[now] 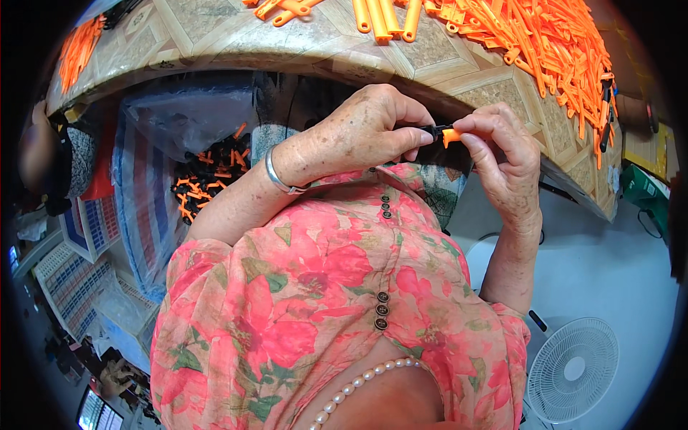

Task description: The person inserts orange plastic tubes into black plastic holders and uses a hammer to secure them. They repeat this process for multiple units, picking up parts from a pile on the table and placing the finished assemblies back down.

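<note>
My left hand (358, 129) is closed, pinching a small black plastic part (432, 130) between thumb and forefinger. A bracelet circles that wrist. Facing it, my right hand (507, 154) grips a small orange plastic piece (451, 135) with thumb and fingertips. The black and orange pieces meet end to end between my hands, just off the table's near edge. Whether they are locked together is too small to tell. On the table (301, 46) at the far right lies a big heap of orange plastic handles (545, 50).
Several orange handles (387, 18) lie apart at the table's far middle, with another orange bunch (80, 50) at far left. Below the edge, a plastic-lined container (143, 179) holds black-and-orange pieces (215, 172). A white fan (573, 369) stands at lower right, plastic baskets (75, 279) at left.
</note>
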Demonstrator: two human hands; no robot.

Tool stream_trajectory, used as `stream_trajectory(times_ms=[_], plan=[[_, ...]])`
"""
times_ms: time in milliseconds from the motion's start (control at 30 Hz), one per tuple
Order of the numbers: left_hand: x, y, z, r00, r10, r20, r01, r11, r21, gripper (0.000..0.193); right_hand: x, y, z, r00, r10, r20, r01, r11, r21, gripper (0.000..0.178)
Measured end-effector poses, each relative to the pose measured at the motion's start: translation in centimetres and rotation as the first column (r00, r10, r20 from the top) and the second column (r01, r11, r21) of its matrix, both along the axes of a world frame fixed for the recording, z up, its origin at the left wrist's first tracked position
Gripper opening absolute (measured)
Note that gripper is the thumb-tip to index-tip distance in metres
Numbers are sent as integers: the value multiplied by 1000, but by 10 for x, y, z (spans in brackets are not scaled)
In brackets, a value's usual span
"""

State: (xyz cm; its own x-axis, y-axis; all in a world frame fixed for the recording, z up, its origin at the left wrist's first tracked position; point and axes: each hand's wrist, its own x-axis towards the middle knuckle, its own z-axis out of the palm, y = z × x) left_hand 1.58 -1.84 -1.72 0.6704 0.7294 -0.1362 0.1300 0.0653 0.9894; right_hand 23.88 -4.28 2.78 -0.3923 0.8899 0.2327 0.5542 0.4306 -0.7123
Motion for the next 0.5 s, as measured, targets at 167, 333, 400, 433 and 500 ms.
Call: stream_trajectory(times_ms=[167, 333, 400, 433, 500], plan=[[-1, 0, 2, 999, -26, -23, 27, 999, 44, 16, -3, -2, 1, 999, -34, -12, 34, 998, -61, 15], [-3, -1, 3, 1000, -21, -11, 22, 998, 62, 15, -6, -2, -4, 999, -7, -34, 6, 999, -42, 15], [-3, -1, 2, 1000, -25, -10, 25, 997, 69, 15, -6, -2, -5, 1000, 3, -27, -4, 999, -38, 15], [-3, -1, 2, 1000, -26, -15, 27, 997, 75, 15, -6, -1, -5, 1000, 9, -23, -9, 999, -35, 15], [-3, -2, 2, 999, -30, -22, 32, 996, 78, 15, -7, -1, -5, 1000, 11, -17, -12, 999, -32, 15]])
